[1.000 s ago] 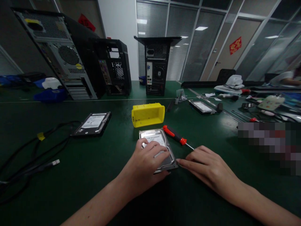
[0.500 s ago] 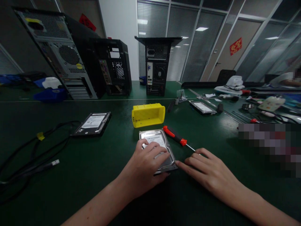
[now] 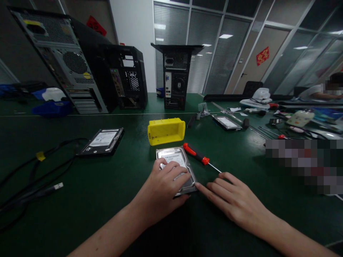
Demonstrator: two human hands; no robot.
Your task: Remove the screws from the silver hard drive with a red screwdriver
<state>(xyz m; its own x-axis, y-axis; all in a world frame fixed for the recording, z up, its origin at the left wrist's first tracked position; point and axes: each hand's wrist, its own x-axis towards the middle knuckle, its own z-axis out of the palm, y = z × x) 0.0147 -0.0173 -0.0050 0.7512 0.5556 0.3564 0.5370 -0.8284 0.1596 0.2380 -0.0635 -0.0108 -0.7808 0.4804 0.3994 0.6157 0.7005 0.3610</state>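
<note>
On the green bench (image 3: 107, 189), the left hand (image 3: 166, 182) grips while the right hand (image 3: 230, 194), holding nothing, reaches one fingertip to a corner. By the yellow box (image 3: 166, 122) lies what they hold and reach: the hard drive (image 3: 171, 153), beside the screwdriver (image 3: 197, 155). Careful fingering seems to need a steady grip.

On the green desk (image 3: 107, 192), a large computer tower (image 3: 75, 64) stands at the far left, next to a black open case (image 3: 131, 76); a narrower tower (image 3: 175, 80) stands apart from them to the right. Black cables (image 3: 53, 171) with a yellow tag (image 3: 40, 156) lie near the left drive (image 3: 103, 141). Another drive (image 3: 227, 122) rests at right. Beyond, a red decoration (image 3: 262, 56) hangs on a door (image 3: 254, 73).
</note>
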